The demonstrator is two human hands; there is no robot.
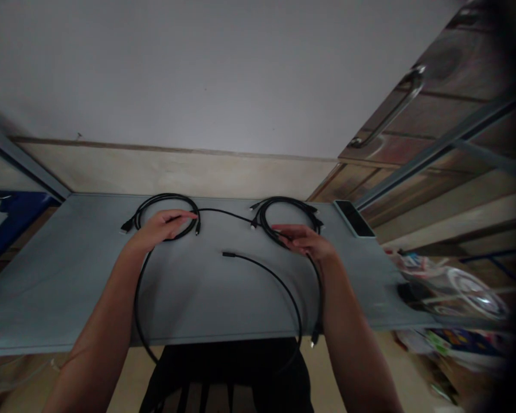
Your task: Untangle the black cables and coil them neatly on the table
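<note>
Two black cable coils lie on the grey tabletop point(249, 298), joined by a strand running between them. At the left coil point(167, 195), my left hand point(165, 225) reaches across the loop, its fingers pinched at the coil's right side. My right hand point(305, 238) has its thumb and fingers closed on the lower edge of the right coil point(284, 199). Plugs stick out around both coils. A length of cable from the left coil drops over the front edge. Between my forearms a loose cable end point(229, 254) curves down toward my lap, and another plug point(315, 335) hangs beside my right forearm.
A phone point(355, 219) lies at the tabletop's back right corner. Clear plastic containers point(473, 289) stand at the far right. A pale wall point(198, 86) rises behind the table, with metal posts at both sides. Something blue point(21, 201) is at the left.
</note>
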